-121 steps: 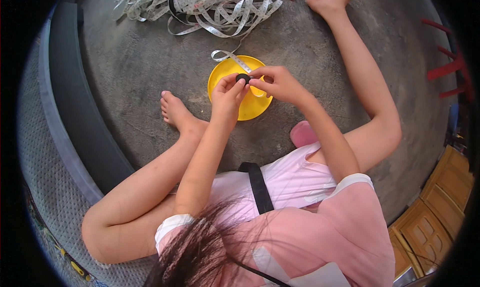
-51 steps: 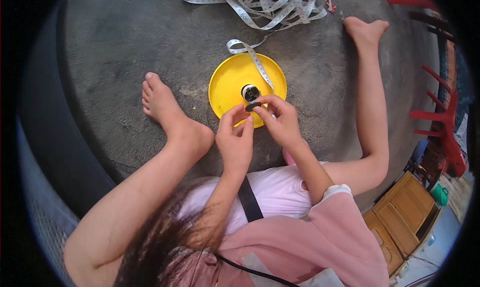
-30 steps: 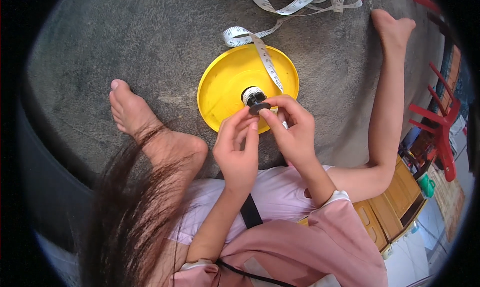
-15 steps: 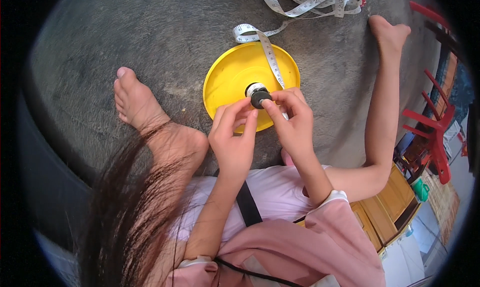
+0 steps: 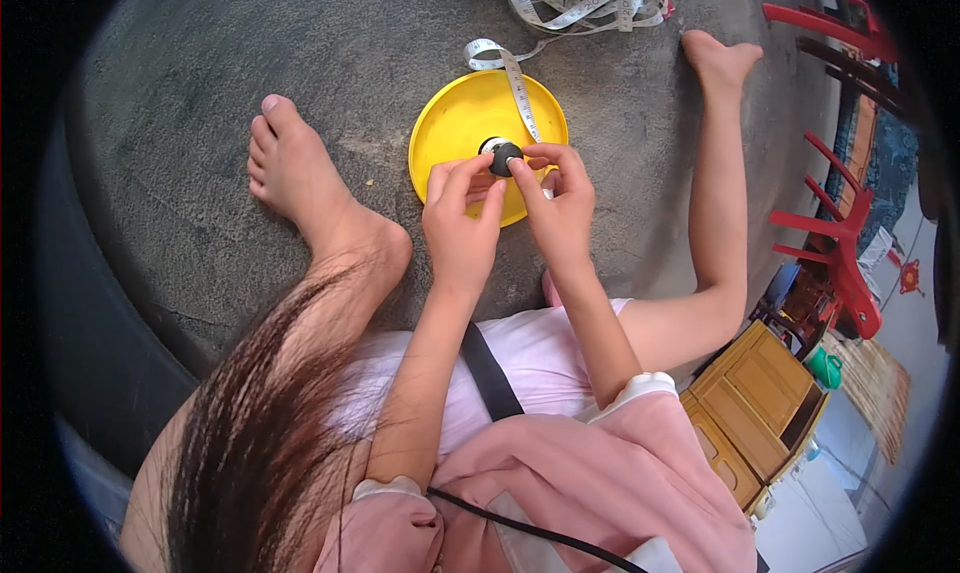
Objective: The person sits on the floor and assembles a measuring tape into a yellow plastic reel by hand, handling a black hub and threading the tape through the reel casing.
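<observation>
A yellow round disc (image 5: 446,123) with a raised rim lies in front of me, with an opening at its middle. Over that opening sits a small black round knob (image 5: 507,160). My right hand (image 5: 560,208) pinches the knob between thumb and fingers. From the other side my left hand (image 5: 462,228) is closed at it, index fingertip at its left edge; the thumb sits lower. A white measuring tape (image 5: 519,95) runs from a loop beyond the disc down across its right part toward the middle. My fingers partly hide the disc's near side.
Beyond the disc lies a loose heap of the measuring tape (image 5: 590,8). My bare feet flank the work on the dark grey rough surface (image 5: 350,103). At the right are red upturned stool legs (image 5: 850,243), a wooden cabinet (image 5: 755,403) and a green container (image 5: 825,368).
My view has shifted, so the disc, hands and tape sit further left and higher in the picture. Both hands stay at the black knob, with little change in grip.
</observation>
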`<state>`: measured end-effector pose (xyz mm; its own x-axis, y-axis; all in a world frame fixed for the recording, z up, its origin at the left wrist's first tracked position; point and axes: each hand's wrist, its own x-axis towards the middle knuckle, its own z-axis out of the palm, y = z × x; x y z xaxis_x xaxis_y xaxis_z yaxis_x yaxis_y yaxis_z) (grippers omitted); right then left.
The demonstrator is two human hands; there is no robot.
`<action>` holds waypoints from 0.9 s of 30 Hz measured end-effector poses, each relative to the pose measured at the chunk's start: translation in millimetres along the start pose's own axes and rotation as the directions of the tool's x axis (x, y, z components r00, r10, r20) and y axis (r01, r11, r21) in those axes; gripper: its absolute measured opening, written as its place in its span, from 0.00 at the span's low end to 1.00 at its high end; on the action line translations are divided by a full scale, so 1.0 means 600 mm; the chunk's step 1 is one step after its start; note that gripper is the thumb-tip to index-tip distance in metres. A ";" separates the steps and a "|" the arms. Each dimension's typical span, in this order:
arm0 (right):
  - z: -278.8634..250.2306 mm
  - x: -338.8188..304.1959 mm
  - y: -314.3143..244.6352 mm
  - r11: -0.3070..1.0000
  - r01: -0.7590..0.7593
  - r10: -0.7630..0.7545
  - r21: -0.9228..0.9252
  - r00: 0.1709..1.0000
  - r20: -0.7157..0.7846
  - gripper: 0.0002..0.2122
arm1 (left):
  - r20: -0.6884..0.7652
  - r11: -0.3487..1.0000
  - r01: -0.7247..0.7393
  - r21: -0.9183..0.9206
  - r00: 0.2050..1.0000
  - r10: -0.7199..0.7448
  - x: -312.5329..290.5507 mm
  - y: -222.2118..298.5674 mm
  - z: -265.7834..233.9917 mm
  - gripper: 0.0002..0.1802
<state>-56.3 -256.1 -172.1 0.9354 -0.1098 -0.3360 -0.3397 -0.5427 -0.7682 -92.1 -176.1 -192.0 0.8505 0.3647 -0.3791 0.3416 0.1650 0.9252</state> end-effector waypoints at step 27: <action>-0.017 0.010 -0.014 0.562 0.587 -0.490 -0.583 0.804 0.337 0.07 | -0.077 0.999 -0.031 0.010 0.997 0.031 -0.008 -0.007 0.010 0.13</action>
<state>-46.6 -260.9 -162.0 0.8854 0.4583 -0.0776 0.4152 -0.8548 -0.3114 -95.0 -183.8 -194.1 0.8276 0.4390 -0.3498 0.3193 0.1445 0.9366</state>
